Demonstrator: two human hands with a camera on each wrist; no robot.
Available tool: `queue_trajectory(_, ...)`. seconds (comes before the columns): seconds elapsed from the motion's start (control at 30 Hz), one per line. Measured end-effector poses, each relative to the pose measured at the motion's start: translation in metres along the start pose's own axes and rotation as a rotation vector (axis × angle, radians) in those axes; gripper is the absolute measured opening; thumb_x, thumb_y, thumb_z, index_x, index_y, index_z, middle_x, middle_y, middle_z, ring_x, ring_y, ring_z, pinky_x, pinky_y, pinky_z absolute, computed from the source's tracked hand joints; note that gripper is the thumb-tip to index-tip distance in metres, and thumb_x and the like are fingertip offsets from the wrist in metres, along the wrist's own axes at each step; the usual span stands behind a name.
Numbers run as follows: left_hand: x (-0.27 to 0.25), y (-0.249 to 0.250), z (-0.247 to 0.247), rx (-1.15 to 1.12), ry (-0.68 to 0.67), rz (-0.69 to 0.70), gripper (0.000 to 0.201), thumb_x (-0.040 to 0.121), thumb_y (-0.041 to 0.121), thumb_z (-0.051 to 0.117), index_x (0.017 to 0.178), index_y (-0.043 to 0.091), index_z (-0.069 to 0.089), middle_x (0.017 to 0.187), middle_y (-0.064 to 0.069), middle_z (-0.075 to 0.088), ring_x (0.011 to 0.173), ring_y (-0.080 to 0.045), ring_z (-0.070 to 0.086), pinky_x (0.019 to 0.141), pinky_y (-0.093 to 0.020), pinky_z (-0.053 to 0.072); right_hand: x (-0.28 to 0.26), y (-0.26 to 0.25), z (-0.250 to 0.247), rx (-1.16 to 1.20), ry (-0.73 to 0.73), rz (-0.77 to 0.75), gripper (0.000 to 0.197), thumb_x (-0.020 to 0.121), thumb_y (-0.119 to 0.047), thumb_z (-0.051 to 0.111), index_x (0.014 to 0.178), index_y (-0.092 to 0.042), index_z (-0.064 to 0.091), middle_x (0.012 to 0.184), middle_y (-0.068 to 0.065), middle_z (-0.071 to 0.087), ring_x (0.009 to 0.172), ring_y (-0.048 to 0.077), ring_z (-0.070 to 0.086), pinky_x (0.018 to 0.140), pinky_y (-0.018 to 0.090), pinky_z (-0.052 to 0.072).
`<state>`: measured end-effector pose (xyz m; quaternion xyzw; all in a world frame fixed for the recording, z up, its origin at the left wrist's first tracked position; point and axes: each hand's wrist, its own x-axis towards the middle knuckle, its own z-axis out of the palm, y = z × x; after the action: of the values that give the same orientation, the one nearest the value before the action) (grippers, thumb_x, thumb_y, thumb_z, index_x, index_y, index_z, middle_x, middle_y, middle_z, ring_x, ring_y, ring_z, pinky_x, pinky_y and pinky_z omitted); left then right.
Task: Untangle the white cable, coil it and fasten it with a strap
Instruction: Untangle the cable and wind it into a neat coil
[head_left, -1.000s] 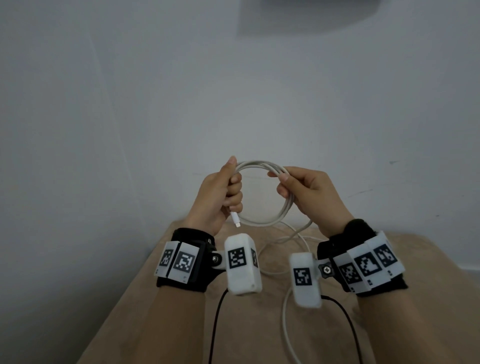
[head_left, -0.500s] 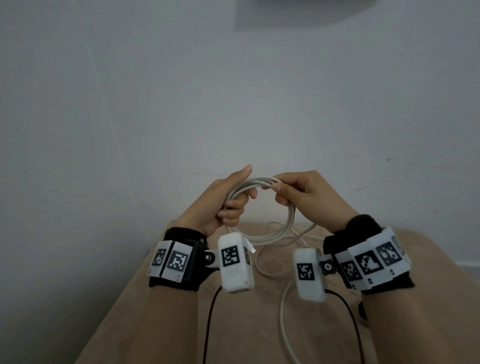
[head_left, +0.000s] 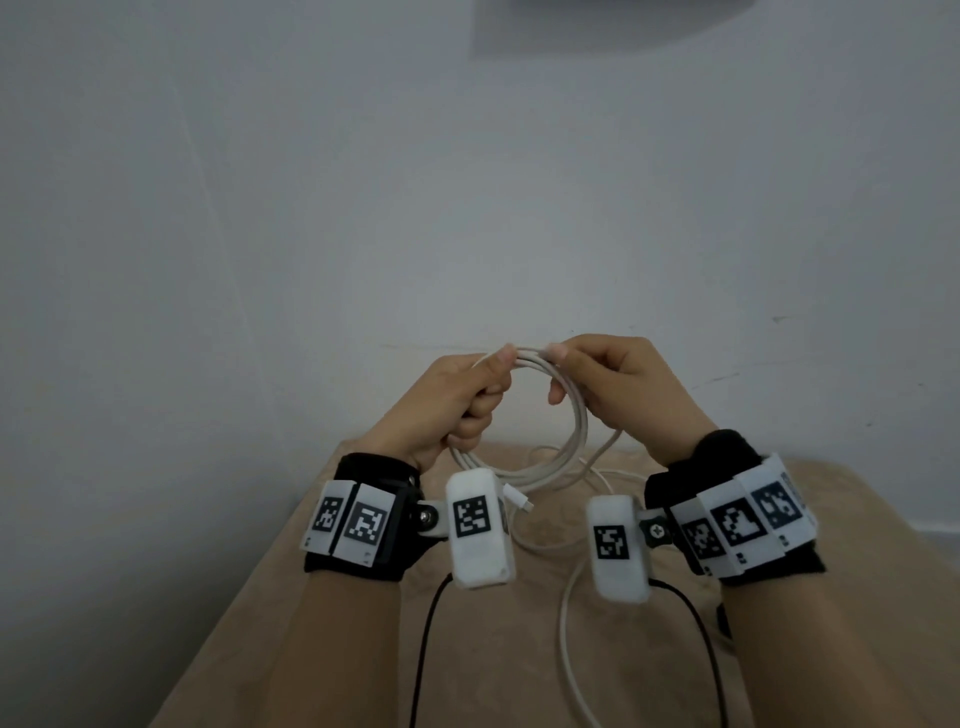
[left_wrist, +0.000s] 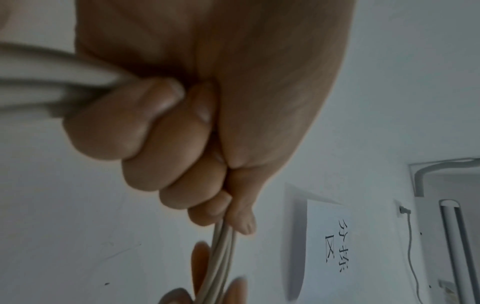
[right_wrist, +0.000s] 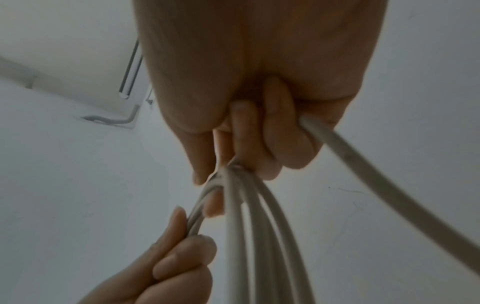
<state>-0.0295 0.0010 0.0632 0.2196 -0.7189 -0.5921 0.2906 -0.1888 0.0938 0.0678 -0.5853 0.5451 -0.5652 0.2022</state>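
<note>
The person is holding a thin, round white plastic-sheathed cable (head_left: 569, 415) up in front of a pale wall, already gathered into several loops. The left hand (head_left: 452, 405) is clenching around the left side of the coil, its fingers (left_wrist: 145, 131) curled tight over the bundled strands, which are running out below the fist. The right hand (head_left: 618, 384) is pinching the top of the coil between thumb and fingertips while a single loose strand is passing through its curled fingers (right_wrist: 283, 131) and trailing down toward the beige cloth-covered surface (head_left: 519, 675), where the uncoiled remainder is lying in slack curves. A white connector plug (head_left: 514, 500) is hanging just beside the left wrist. The cable is looking light, supple and fairly smooth, so it will probably spring open or slip if the grip loosens; the safest holds seem to be where the strands bunch together, at the top and the left side of the ring, rather than at the plug, which could strain at its joint. No strap is showing in any view, and there are no containers in sight, so nothing is being held in one. Black leads are running from the wrist-worn cameras (head_left: 480, 525) down across the cloth.
</note>
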Motion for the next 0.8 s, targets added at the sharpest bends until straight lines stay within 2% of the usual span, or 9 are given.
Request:
queue_trajectory(0.1, 0.001, -0.001, -0.002, -0.04, 0.041, 0.015, 0.04, 0.09, 0.046, 0.049, 0.065, 0.02, 0.031, 0.049, 0.009, 0.02, 0.037, -0.006, 0.012, 0.04, -0.019, 0.009, 0.0, 0.001, -0.006, 0.12, 0.057, 0.082, 0.031, 0.097, -0.028, 0.051, 0.082, -0.008, 0.07, 0.059, -0.004, 0.066, 0.037, 0.008, 0.035, 0.039, 0.016, 0.028)
queue_trajectory(0.17, 0.001, 0.0, -0.003, -0.061, 0.06, 0.027, 0.04, 0.086, 0.049, 0.052, 0.066, 0.021, 0.03, 0.05, 0.008, 0.02, 0.038, -0.006, 0.012, 0.041, -0.019, 0.009, 0.0, 0.004, -0.012, 0.139, 0.084, 0.096, 0.03, 0.095, -0.026, 0.055, 0.078, -0.006, 0.069, 0.061, -0.003, 0.066, 0.04, 0.011, 0.04, 0.042, 0.019, 0.032)
queue_trajectory(0.23, 0.001, 0.0, -0.003, -0.085, 0.079, 0.035, 0.041, 0.086, 0.049, 0.052, 0.065, 0.021, 0.03, 0.05, 0.008, 0.019, 0.038, -0.006, 0.012, 0.04, -0.018, 0.009, 0.0, 0.007, -0.017, 0.163, 0.115, 0.112, 0.028, 0.092, -0.023, 0.06, 0.072, -0.005, 0.067, 0.065, 0.004, 0.063, 0.045, 0.014, 0.044, 0.045, 0.022, 0.036)
queue_trajectory(0.43, 0.002, 0.001, -0.004, -0.195, 0.16, 0.065, 0.04, 0.095, 0.044, 0.047, 0.065, 0.021, 0.032, 0.051, 0.009, 0.019, 0.038, -0.004, 0.012, 0.038, -0.017, 0.01, -0.002, 0.007, -0.022, 0.157, 0.055, 0.172, 0.024, 0.09, -0.021, 0.061, 0.073, -0.006, 0.069, 0.056, 0.0, 0.052, 0.05, 0.013, 0.044, 0.051, 0.023, 0.042)
queue_trajectory(0.5, 0.001, 0.001, -0.007, -0.26, 0.187, 0.081, 0.04, 0.094, 0.044, 0.047, 0.065, 0.021, 0.033, 0.051, 0.008, 0.018, 0.037, -0.004, 0.013, 0.036, -0.016, 0.011, -0.002, 0.006, -0.022, 0.125, 0.115, 0.134, 0.025, 0.091, -0.021, 0.061, 0.07, -0.008, 0.069, 0.051, -0.003, 0.047, 0.046, 0.011, 0.04, 0.048, 0.024, 0.039)
queue_trajectory(0.6, 0.0, 0.002, -0.011, -0.307, 0.201, 0.094, 0.04, 0.094, 0.045, 0.046, 0.065, 0.021, 0.033, 0.05, 0.009, 0.019, 0.036, -0.004, 0.013, 0.036, -0.015, 0.011, -0.001, 0.005, -0.021, 0.19, 0.202, 0.061, 0.026, 0.092, -0.02, 0.059, 0.071, -0.008, 0.068, 0.047, -0.007, 0.039, 0.042, 0.009, 0.028, 0.042, 0.02, 0.023)
queue_trajectory(0.67, 0.0, 0.001, -0.011, -0.319, 0.203, 0.092, 0.04, 0.095, 0.045, 0.046, 0.065, 0.02, 0.033, 0.05, 0.009, 0.019, 0.035, -0.003, 0.014, 0.035, -0.016, 0.011, 0.0, 0.005, -0.02, 0.233, 0.193, 0.048, 0.025, 0.094, -0.02, 0.057, 0.077, -0.009, 0.07, 0.046, -0.007, 0.037, 0.041, 0.008, 0.023, 0.041, 0.018, 0.018)
queue_trajectory(0.8, 0.002, 0.001, -0.01, -0.373, 0.223, 0.086, 0.041, 0.096, 0.045, 0.044, 0.065, 0.021, 0.033, 0.049, 0.01, 0.019, 0.034, -0.003, 0.014, 0.036, -0.018, 0.009, -0.001, 0.006, -0.016, 0.204, 0.104, 0.085, 0.024, 0.094, -0.021, 0.055, 0.084, -0.012, 0.074, 0.047, -0.004, 0.037, 0.041, 0.008, 0.021, 0.04, 0.018, 0.016)
